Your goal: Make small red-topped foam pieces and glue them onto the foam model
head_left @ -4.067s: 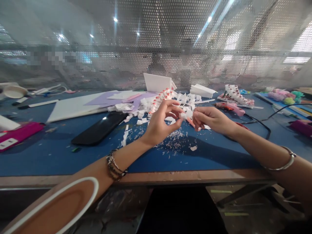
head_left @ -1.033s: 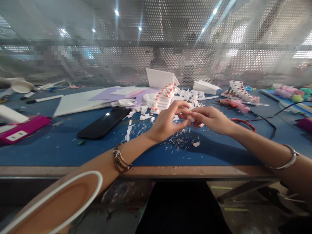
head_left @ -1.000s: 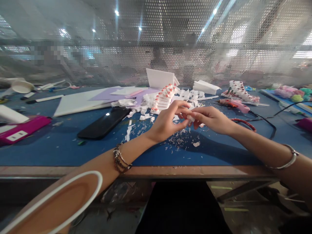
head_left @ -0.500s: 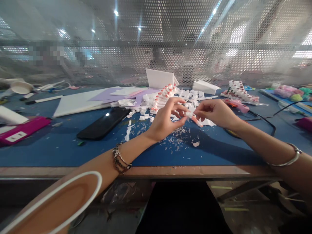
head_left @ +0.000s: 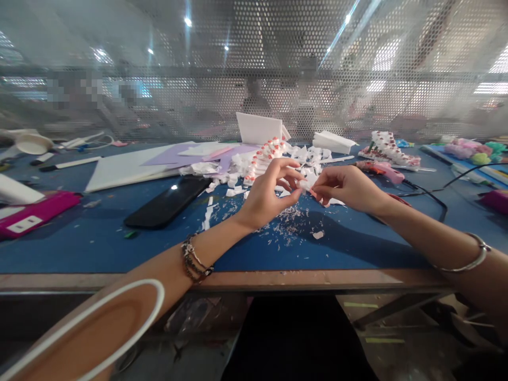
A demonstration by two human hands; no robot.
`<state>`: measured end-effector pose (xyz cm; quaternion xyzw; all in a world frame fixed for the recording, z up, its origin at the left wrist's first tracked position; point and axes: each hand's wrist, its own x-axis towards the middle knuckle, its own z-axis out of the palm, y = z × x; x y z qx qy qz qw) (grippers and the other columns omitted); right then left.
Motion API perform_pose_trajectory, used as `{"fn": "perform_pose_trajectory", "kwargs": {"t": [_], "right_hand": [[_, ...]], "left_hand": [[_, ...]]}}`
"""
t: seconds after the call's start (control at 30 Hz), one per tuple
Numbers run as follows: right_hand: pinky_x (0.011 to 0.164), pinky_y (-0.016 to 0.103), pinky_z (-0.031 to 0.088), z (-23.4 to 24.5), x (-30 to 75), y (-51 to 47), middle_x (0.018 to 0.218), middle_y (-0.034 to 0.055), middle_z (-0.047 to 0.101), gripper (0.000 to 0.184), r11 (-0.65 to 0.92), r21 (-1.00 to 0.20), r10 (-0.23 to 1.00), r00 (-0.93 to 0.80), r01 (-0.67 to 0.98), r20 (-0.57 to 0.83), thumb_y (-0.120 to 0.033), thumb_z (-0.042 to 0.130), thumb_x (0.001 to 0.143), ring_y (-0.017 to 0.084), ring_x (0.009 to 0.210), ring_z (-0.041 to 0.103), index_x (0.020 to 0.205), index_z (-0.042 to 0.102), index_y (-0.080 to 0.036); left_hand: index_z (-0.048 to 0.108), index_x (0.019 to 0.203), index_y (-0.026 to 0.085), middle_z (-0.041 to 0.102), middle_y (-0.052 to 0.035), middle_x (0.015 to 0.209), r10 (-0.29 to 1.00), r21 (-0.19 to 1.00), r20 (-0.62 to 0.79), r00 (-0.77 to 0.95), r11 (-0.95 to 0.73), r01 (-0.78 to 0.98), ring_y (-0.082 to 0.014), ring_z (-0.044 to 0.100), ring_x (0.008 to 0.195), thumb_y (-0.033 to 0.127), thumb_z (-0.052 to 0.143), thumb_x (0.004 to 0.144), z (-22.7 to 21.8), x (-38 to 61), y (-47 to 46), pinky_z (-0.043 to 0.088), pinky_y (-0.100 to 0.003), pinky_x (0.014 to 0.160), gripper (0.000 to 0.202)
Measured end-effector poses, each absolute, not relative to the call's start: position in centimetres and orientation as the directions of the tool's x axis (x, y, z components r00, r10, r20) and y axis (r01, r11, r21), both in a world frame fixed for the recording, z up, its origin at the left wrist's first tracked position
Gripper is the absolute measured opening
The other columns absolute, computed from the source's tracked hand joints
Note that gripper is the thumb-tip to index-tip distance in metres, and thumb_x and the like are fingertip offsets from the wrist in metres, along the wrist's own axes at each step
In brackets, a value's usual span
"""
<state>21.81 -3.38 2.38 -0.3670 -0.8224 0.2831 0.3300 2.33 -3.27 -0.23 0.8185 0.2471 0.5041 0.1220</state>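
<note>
Over the blue table, my left hand pinches a small crumpled white piece, thin and paper-like, between thumb and fingers. From the other side my right hand meets it with fingers pinched together. A bit of an orange-pink strip shows at the right fingertips, mostly covered by them. Beyond the left hand stands a row of white pieces with red-orange tips. White paper scraps lie loosely behind both hands, and fine shavings are scattered below them.
A black phone lies left, near white and purple sheets. Farther left is a magenta case. To the right are a pink glue gun with a black cable, a white piece with dark red dots, and colourful fluffy balls.
My right fingers have shifted slightly down and closed over the orange-pink strip, which showed more fully before. My left hand stays nearly in place, holding the white piece.
</note>
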Motion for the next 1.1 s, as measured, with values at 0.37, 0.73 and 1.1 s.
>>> {"fn": "perform_pose_trajectory", "kwargs": {"t": [0.37,0.73,1.1], "right_hand": [[0.048,0.022,0.043,2.19,22.04,-3.10,0.057,-0.0013,0.059,0.017,0.575,-0.663,0.790,-0.535,0.479,0.300,-0.030,0.060,0.073,0.007,0.049,0.055,0.066,0.057,-0.016],[0.052,0.021,0.046,2.29,22.21,-2.87,0.072,0.0024,0.065,0.024,0.588,-0.637,0.774,-0.575,0.498,0.265,-0.027,0.040,0.086,0.007,0.053,0.059,0.078,0.059,-0.014],[0.049,0.022,0.039,2.20,22.66,-2.69,0.052,-0.0005,0.060,0.024,0.599,-0.456,0.800,-0.485,0.658,0.352,-0.033,0.054,0.077,0.007,0.047,0.054,0.061,0.054,-0.016]], "left_hand": [[0.042,0.106,0.019,0.064,-0.0020,0.090,0.536,0.463,0.763,0.362,-0.843,0.273,-0.0086,0.058,0.070,0.016,0.058,0.072,-0.26,2.22,-3.17,0.052,-0.023,0.066,0.038],[0.042,0.105,0.018,0.063,-0.0014,0.089,0.548,0.479,0.758,0.353,-0.835,0.270,-0.0071,0.057,0.067,0.014,0.057,0.073,-0.13,2.28,-3.22,0.052,-0.022,0.066,0.036],[0.042,0.105,0.018,0.062,-0.0013,0.089,0.548,0.486,0.761,0.348,-0.836,0.254,-0.0073,0.057,0.068,0.014,0.058,0.073,-0.07,2.26,-3.32,0.052,-0.021,0.065,0.036]]}}
